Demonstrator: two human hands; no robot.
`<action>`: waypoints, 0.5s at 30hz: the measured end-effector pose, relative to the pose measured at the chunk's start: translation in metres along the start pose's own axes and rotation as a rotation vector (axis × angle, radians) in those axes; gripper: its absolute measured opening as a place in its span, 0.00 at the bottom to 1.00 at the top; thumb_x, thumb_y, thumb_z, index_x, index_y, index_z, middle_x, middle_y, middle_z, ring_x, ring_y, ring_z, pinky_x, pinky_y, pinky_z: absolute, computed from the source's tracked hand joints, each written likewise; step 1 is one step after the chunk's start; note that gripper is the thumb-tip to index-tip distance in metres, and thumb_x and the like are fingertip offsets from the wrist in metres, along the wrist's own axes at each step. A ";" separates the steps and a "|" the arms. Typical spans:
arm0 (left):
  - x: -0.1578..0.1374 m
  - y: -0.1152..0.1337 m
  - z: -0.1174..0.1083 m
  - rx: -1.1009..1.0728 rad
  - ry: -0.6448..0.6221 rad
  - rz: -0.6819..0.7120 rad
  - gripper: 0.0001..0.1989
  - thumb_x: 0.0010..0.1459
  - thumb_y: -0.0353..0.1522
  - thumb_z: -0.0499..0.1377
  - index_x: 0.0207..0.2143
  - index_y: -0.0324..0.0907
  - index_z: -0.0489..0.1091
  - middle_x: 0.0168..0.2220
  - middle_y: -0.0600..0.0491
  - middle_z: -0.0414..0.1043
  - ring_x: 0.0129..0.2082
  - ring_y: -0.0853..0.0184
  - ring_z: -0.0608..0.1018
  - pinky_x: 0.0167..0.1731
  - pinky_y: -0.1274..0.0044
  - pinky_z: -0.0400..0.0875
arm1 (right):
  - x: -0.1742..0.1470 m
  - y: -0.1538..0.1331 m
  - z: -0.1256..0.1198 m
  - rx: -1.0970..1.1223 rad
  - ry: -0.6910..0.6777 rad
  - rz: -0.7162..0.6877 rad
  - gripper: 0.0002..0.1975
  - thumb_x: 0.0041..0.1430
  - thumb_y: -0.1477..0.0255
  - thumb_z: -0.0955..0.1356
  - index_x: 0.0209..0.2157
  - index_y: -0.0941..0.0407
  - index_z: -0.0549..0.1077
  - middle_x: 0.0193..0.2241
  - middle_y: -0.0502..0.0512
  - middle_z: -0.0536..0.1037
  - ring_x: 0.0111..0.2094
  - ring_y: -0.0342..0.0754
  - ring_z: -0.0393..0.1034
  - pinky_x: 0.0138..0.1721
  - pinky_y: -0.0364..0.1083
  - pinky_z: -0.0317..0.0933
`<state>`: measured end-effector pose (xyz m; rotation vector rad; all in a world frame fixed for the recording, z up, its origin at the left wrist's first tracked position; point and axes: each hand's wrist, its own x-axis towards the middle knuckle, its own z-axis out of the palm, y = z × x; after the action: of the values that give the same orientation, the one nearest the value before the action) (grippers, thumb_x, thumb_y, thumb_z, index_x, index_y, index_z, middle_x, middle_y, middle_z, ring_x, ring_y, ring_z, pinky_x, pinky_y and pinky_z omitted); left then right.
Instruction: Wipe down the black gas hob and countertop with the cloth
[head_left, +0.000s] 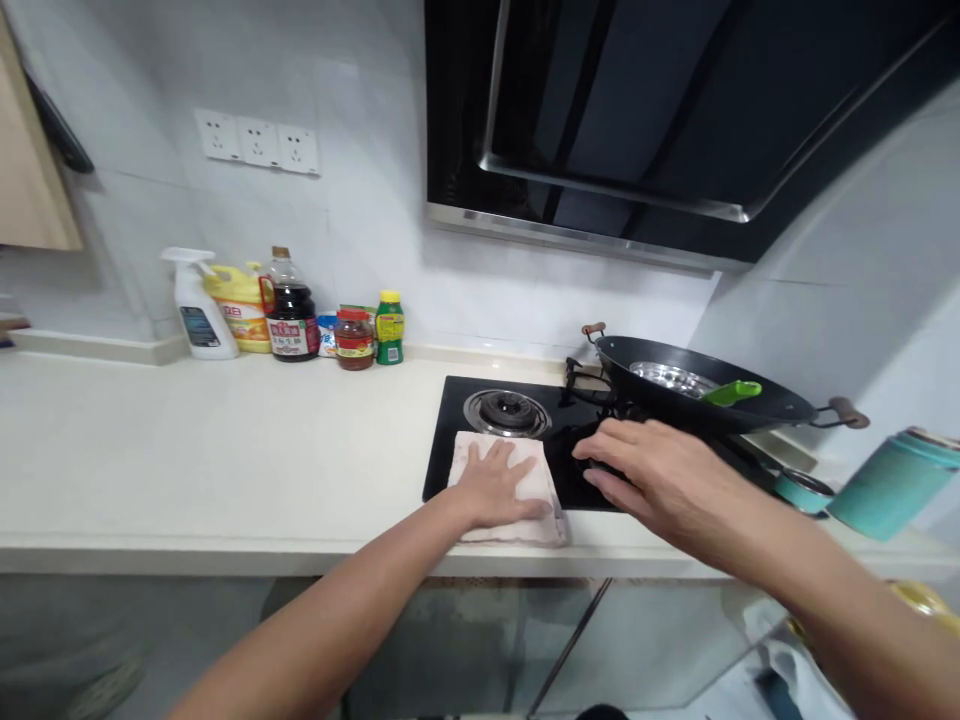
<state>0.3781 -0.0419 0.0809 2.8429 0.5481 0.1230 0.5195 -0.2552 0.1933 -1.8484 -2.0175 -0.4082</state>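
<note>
Spread flat, my left hand presses on a folded pale pink cloth. The cloth lies over the front left of the black glass gas stove and reaches onto the counter's front strip. Just behind it is the left burner, with no pot support on it. My right hand hovers over the middle of the stove, fingers loosely bent and a gap between thumb and fingers, with nothing visible in it. Behind that hand, a black wok sits on the right burner, holding a metal strainer with a green handle.
Along the wall stand a spray bottle, a yellow detergent jug, a soy sauce bottle, a red-lidded jar and a green bottle. A range hood hangs above. A teal canister stands right of the stove.
</note>
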 end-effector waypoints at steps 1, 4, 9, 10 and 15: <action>-0.003 0.002 -0.002 0.000 -0.024 -0.008 0.51 0.57 0.67 0.45 0.74 0.49 0.48 0.76 0.42 0.39 0.75 0.43 0.40 0.66 0.42 0.31 | 0.002 0.011 0.002 -0.011 -0.021 -0.002 0.15 0.71 0.60 0.64 0.50 0.52 0.76 0.51 0.53 0.77 0.51 0.49 0.73 0.54 0.53 0.69; -0.015 0.003 -0.004 0.027 -0.067 -0.032 0.49 0.60 0.65 0.42 0.74 0.48 0.47 0.76 0.43 0.39 0.75 0.47 0.39 0.67 0.45 0.29 | -0.001 0.026 0.035 -0.037 -0.036 0.007 0.17 0.69 0.61 0.68 0.54 0.55 0.73 0.53 0.58 0.75 0.48 0.50 0.73 0.49 0.54 0.71; -0.042 -0.001 -0.003 0.070 0.020 -0.150 0.41 0.67 0.57 0.43 0.73 0.46 0.50 0.75 0.42 0.42 0.75 0.46 0.43 0.68 0.44 0.29 | -0.028 0.052 0.103 -0.051 0.001 0.047 0.12 0.70 0.64 0.66 0.47 0.54 0.76 0.47 0.57 0.78 0.45 0.49 0.74 0.48 0.53 0.72; -0.048 -0.002 -0.004 0.068 0.035 -0.184 0.39 0.67 0.56 0.44 0.73 0.45 0.52 0.75 0.41 0.42 0.75 0.45 0.43 0.68 0.44 0.32 | -0.036 0.061 0.114 -0.042 0.010 0.057 0.11 0.71 0.65 0.64 0.45 0.54 0.77 0.45 0.56 0.79 0.46 0.49 0.75 0.49 0.52 0.71; -0.072 -0.006 -0.016 0.081 0.005 -0.271 0.34 0.68 0.50 0.48 0.70 0.46 0.59 0.74 0.40 0.46 0.74 0.42 0.45 0.68 0.45 0.37 | -0.072 0.103 0.149 -0.012 0.049 0.045 0.16 0.70 0.60 0.65 0.54 0.47 0.76 0.54 0.57 0.77 0.55 0.53 0.73 0.55 0.54 0.70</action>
<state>0.3072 -0.0600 0.0918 2.8114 0.9516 0.0596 0.6154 -0.2415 0.0244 -1.8692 -1.9419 -0.4488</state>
